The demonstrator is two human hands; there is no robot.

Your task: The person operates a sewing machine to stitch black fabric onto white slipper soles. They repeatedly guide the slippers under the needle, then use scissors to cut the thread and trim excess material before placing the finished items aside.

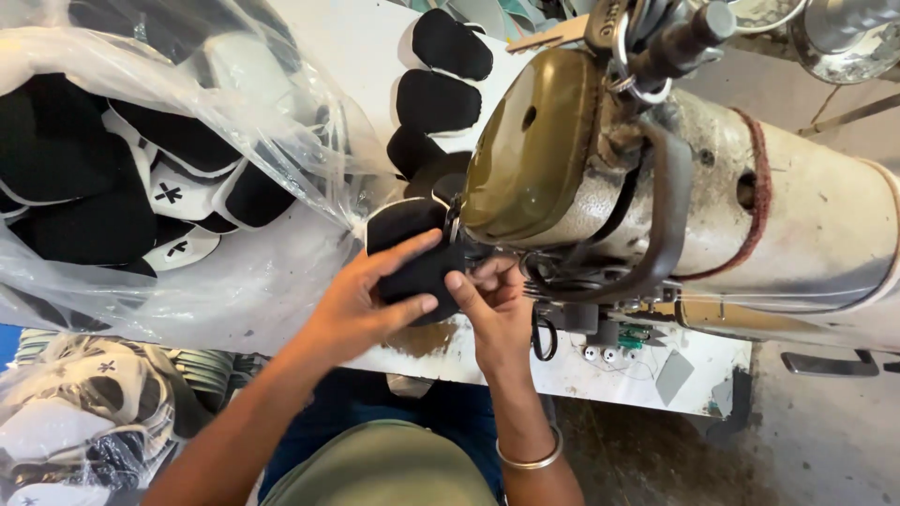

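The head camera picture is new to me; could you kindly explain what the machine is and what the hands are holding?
The camera sits on the worker's head and looks down. The big grey and olive machine is an industrial sewing machine on a white table. The left hand and right hand together hold a black padded fabric piece against the machine's needle end. Similar black pieces trail behind it. At left, a clear plastic bag holds more black and white pieces.
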